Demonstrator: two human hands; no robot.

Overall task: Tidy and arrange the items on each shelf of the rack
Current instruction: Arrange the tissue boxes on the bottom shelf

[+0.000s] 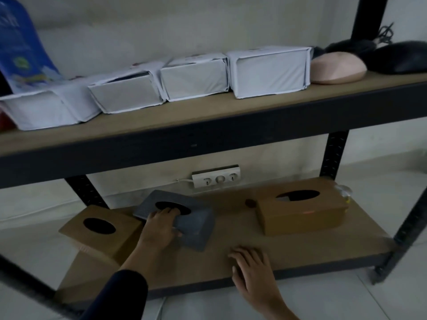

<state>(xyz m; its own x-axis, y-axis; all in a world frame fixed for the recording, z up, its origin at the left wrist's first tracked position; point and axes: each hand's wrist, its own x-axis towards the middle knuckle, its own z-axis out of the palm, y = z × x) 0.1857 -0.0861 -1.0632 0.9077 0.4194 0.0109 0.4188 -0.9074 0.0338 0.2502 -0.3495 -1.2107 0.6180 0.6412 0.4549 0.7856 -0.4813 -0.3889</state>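
On the bottom shelf (288,252) of the rack, my left hand (159,229) grips a grey tissue box (196,225) with a dark oval slot, held tilted with its near edge lifted. A tan tissue box (99,229) sits tilted at the shelf's left end, touching the grey one. A second tan tissue box (302,209) stands flat at the right. My right hand (254,269) hovers flat over the shelf's front edge, fingers apart, holding nothing. The upper shelf (208,116) carries several white wrapped packs (268,70) in a row.
A white power strip (216,179) sits against the wall behind the bottom shelf. A small dark round object (250,203) lies left of the right tan box. On the upper shelf are a blue packet (20,47) at left and pink (337,68) and black rounded items (402,56) at right.
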